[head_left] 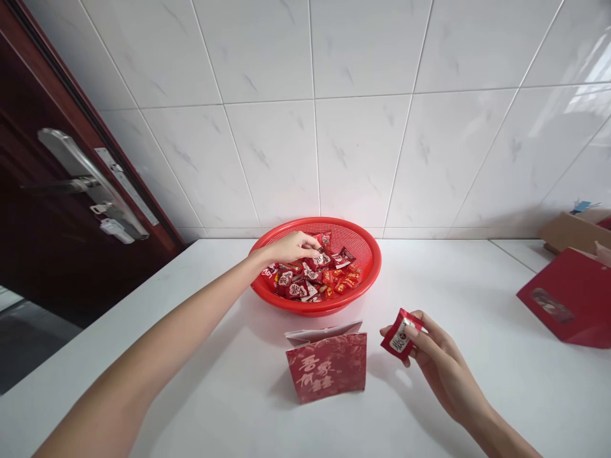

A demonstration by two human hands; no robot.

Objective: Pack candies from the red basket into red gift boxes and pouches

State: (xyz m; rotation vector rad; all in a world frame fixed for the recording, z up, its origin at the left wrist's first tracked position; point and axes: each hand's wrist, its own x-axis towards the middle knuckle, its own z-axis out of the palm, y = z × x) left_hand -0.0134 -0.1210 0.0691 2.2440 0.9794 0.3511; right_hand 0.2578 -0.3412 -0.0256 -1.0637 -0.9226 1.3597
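Note:
A red plastic basket (372,267) holds several wrapped candies (298,289), mostly dark red and white, some orange-red. My left hand (293,247) reaches over its rim, fingers bent and closed at a red-and-white candy (321,257) near the middle of the pile. Between thumb and fingers of my right hand (432,350) is a red candy packet (400,336) with a white label, held above the table. A small dark red gift box (329,369) with pale lettering stands in front of the basket, its top flaps apart; its inside is hidden.
On the right of the white table (443,286) sits another red box (568,292) with a small window. Behind it is a brown cardboard box (568,232) at the right edge. A tiled wall (358,159) rises behind, and a dark door (42,210) with a handle is at left.

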